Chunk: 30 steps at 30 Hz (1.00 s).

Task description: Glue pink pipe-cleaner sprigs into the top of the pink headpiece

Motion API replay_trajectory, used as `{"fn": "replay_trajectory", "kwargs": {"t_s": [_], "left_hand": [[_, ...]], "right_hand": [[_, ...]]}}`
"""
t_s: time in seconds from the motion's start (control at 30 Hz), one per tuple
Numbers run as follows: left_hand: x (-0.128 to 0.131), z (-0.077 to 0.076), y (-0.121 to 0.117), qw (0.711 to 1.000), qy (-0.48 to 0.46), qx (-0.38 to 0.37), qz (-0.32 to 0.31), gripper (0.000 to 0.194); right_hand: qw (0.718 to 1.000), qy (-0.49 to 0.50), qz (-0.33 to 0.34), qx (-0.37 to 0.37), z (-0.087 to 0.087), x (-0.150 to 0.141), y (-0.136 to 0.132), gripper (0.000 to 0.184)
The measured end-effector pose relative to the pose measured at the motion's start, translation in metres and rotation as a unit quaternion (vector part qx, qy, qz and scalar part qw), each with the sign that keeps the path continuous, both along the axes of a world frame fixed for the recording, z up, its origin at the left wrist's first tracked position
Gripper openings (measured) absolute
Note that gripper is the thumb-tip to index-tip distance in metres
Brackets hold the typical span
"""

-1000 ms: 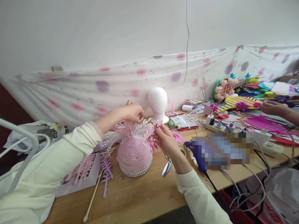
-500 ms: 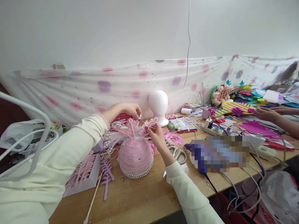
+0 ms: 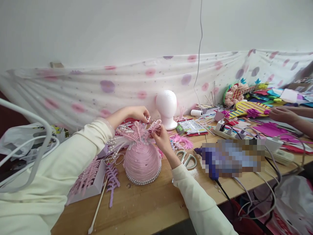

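Note:
A pink yarn-wound headdress [image 3: 141, 161], rimmed below with a row of pearls, stands on the wooden table between my hands. Upright pink fuzzy loops rise from its top. My left hand [image 3: 138, 114] reaches over from behind, fingers pinched on a short pearl string [image 3: 147, 119]. On the other side, my right hand [image 3: 161, 138] grips one pink loop [image 3: 155, 124] with beads on it between thumb and fingers. The pearls in my left fingers are close to this loop; whether they touch it I cannot tell. Scissors [image 3: 189, 161] lie beside my right wrist.
Behind stands a white foam head [image 3: 166, 107]. A box of pink branch-shaped pieces [image 3: 85, 182] and a long stick [image 3: 97, 205] lie left. Rightward are a blurred-out patch, a power strip [image 3: 223, 133] with cables, and a co-worker's hand [image 3: 281, 114]. A white cable [image 3: 200, 42] hangs down.
The camera view has shifted slightly. My left hand with the pearl string has come a little closer to the loop in my right hand. My right hand keeps its grip.

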State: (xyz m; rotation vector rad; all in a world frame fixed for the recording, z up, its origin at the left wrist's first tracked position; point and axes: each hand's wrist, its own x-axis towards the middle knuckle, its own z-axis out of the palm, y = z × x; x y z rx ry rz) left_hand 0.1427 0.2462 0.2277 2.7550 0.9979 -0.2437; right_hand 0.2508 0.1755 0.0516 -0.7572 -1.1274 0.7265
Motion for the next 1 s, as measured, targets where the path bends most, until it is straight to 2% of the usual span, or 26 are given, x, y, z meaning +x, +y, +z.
{"fn": "replay_trajectory", "kwargs": {"t_s": [0.3, 0.4, 0.6, 0.73, 0.83, 0.9, 0.97, 1.0], "left_hand": [[-0.001, -0.001, -0.003, 1.000, -0.011, 0.014, 0.001, 0.021], [-0.005, -0.003, -0.005, 1.000, -0.020, 0.023, 0.001, 0.024], [-0.007, -0.006, -0.006, 0.998, -0.045, 0.042, 0.027, 0.026], [-0.014, 0.002, -0.017, 0.996, -0.090, 0.026, 0.013, 0.036], [-0.033, 0.005, -0.035, 0.987, -0.159, 0.023, -0.010, 0.042], [-0.048, 0.002, -0.050, 0.976, -0.193, 0.098, -0.003, 0.041], [-0.062, -0.007, -0.065, 0.942, -0.256, 0.218, 0.018, 0.033], [-0.068, -0.013, -0.072, 0.920, -0.300, 0.250, 0.035, 0.028]], "right_hand": [[0.998, -0.067, -0.006, 0.017, -0.010, 0.002, 0.006, 0.026], [0.996, -0.086, -0.002, 0.033, -0.008, 0.001, 0.006, 0.030], [0.992, -0.120, -0.014, 0.037, -0.002, 0.000, 0.000, 0.026], [0.986, -0.154, -0.037, 0.046, -0.001, 0.004, -0.001, 0.025], [0.979, -0.189, -0.062, 0.038, -0.001, 0.007, -0.001, 0.022], [0.974, -0.209, -0.077, 0.034, 0.001, 0.007, -0.002, 0.022], [0.970, -0.223, -0.089, 0.031, 0.003, 0.007, -0.003, 0.022], [0.969, -0.228, -0.095, 0.029, 0.004, 0.007, -0.004, 0.022]]}}
